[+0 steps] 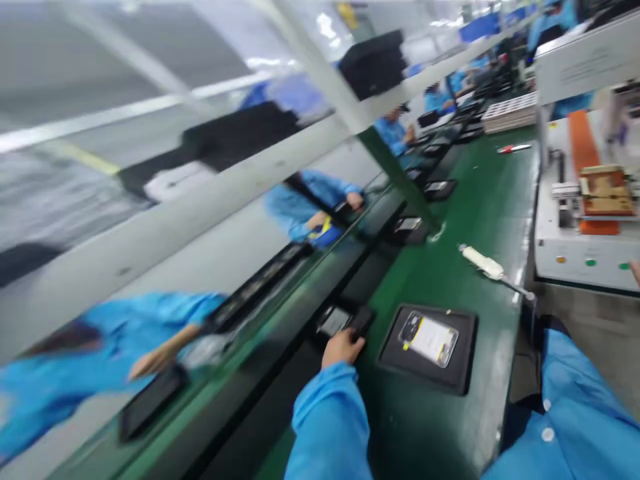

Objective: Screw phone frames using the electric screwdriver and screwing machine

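My left hand (pixel 343 347) reaches out in a blue sleeve, its fingers closed on the near edge of a small black tray (pixel 345 319) that holds a dark device and sits on the black conveyor belt (pixel 280 393). Just right of that hand, a larger black tray (pixel 463 363) lies on the green bench (pixel 480 200). It carries a device with a white and yellow label (pixel 429 338). Only a sliver of skin at the right edge (pixel 636 272) may be my right hand; no fingers show.
More black trays (pixel 407 227) ride the belt further along. A white-handled tool (pixel 483 262) lies on the bench. A white machine with an orange fixture (pixel 597 200) stands to the right. Co-workers in blue (pixel 310 207) work across the belt. A white frame bar (pixel 200 200) crosses overhead.
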A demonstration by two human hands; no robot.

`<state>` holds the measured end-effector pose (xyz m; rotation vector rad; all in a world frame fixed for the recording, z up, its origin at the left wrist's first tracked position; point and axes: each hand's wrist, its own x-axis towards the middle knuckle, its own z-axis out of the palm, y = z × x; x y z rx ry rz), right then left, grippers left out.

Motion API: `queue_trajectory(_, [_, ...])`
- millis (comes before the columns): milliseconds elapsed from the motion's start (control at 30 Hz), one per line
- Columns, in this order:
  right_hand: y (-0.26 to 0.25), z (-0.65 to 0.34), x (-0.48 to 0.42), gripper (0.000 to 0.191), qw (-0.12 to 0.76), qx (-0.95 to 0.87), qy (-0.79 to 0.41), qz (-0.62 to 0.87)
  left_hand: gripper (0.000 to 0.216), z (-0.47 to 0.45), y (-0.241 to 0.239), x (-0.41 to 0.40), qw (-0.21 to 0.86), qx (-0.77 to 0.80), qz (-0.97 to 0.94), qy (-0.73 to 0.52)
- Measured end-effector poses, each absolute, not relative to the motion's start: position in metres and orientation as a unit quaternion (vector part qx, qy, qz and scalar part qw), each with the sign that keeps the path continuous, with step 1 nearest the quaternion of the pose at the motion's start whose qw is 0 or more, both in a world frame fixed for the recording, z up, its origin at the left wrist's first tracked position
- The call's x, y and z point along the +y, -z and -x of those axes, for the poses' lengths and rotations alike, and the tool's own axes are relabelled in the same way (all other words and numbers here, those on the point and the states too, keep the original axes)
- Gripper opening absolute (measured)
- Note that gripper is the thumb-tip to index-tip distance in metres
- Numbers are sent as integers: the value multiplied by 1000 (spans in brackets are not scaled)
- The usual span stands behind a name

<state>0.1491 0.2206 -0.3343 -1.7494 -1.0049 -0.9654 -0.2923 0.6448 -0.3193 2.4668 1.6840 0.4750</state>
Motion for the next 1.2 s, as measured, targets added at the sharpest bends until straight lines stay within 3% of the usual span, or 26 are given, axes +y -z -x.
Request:
queue_trajectory(100, [322, -115, 252, 56, 446, -465, 345, 683, 23, 350, 337, 637, 51, 615, -771, -157])
queue_trajectory(200, [317, -70, 293, 60, 452, -548, 304, 635, 29, 377, 360, 603, 43, 621, -762, -179])
queue_trajectory(300, [325, -33, 346, 42, 434, -638, 218, 598, 32, 392, 379, 542, 30, 591, -774, -225])
queue_trajectory(367, [336, -15, 379, 32, 380, -691, 138, 599, 28, 398, 389, 494, 10, 546, -790, -278])
queue_trajectory(467, [350, 3, 406, 31, 247, -743, 46, 620, 20, 394, 401, 418, 11, 475, -815, -332])
queue_trajectory(633, [347, 6, 405, 24, 109, -764, 28, 635, 17, 357, 403, 324, 193, 433, -818, -328])
queue_trajectory(767, [333, 44, 412, 24, 164, -806, 17, 568, 29, 351, 381, 315, 463, 520, -589, -410])
queue_trajectory(900, [350, 131, 398, 31, 218, -862, -75, 451, 33, 365, 349, 340, 605, 563, -189, -531])
queue_trajectory(1033, [387, 177, 379, 39, 178, -878, -84, 437, 21, 361, 333, 364, 673, 561, -91, -474])
queue_trajectory(1200, [399, 176, 379, 38, 218, -859, -97, 453, 26, 345, 341, 384, 661, 595, -180, -420])
